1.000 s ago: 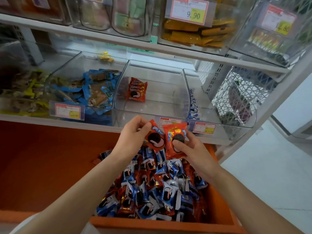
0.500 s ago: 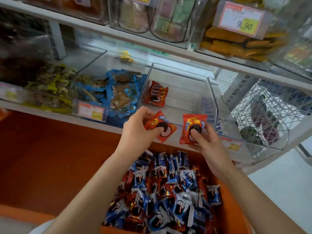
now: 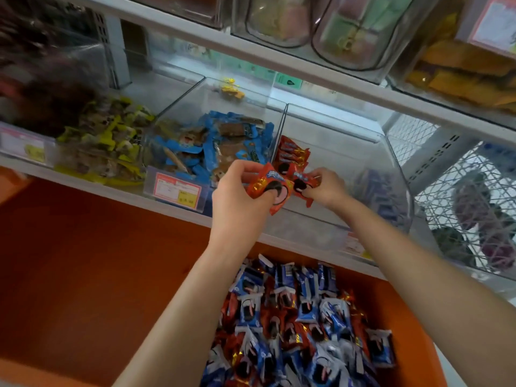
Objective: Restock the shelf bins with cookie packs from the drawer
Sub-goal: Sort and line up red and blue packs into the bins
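Note:
My left hand grips a red cookie pack at the front left corner of a clear shelf bin. My right hand pinches a second red pack just inside that bin, right beside the first. Behind them a small stack of red packs leans against the bin's left wall. Below, the open orange drawer holds a heap of red and blue cookie packs on its right side.
The bin to the left holds blue-wrapped snacks, and further left lie yellow-wrapped ones. An upper shelf hangs close overhead with more bins. A white wire mesh panel stands at the right.
Both hands rose from above the drawer to the clear bin, each carrying its red pack. The two packs came close together at the bin's left side.

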Demonstrator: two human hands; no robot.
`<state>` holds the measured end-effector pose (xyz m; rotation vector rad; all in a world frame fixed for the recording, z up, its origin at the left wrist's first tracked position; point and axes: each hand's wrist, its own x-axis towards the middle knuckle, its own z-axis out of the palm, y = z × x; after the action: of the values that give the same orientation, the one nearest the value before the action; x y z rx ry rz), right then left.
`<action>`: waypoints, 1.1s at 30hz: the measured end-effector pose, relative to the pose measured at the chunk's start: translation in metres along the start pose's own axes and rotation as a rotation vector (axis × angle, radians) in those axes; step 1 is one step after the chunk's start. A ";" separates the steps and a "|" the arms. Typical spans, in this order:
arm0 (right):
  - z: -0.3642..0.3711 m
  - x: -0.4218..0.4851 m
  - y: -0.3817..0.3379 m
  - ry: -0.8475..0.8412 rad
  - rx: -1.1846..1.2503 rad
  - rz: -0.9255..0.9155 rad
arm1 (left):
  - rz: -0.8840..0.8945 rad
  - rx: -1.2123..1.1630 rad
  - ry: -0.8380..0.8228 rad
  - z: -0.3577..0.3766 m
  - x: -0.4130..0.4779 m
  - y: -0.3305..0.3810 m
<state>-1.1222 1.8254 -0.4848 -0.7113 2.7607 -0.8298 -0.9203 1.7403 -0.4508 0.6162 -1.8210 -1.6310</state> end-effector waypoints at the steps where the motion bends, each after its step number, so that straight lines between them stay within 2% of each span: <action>1: 0.004 0.009 0.002 -0.013 -0.049 -0.011 | 0.000 -0.012 -0.002 0.000 0.001 0.000; 10: 0.023 0.038 -0.006 -0.051 -0.333 -0.292 | -0.002 -0.062 0.000 -0.001 0.010 -0.003; 18: 0.019 0.049 -0.007 0.027 -0.678 -0.294 | -0.008 -0.061 -0.011 -0.003 0.011 -0.005; 23: 0.016 0.054 -0.015 0.050 -0.842 -0.383 | -0.001 -0.070 -0.009 -0.002 0.012 -0.005; 29: 0.020 0.047 -0.019 0.039 -0.816 -0.414 | 0.005 -0.069 -0.002 -0.001 0.014 -0.004; 33: 0.018 0.046 -0.019 0.040 -0.739 -0.370 | 0.011 -0.068 0.003 -0.001 0.013 -0.003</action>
<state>-1.1498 1.7799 -0.4901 -1.3547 2.9933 0.1906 -0.9295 1.7302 -0.4523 0.5775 -1.7565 -1.6770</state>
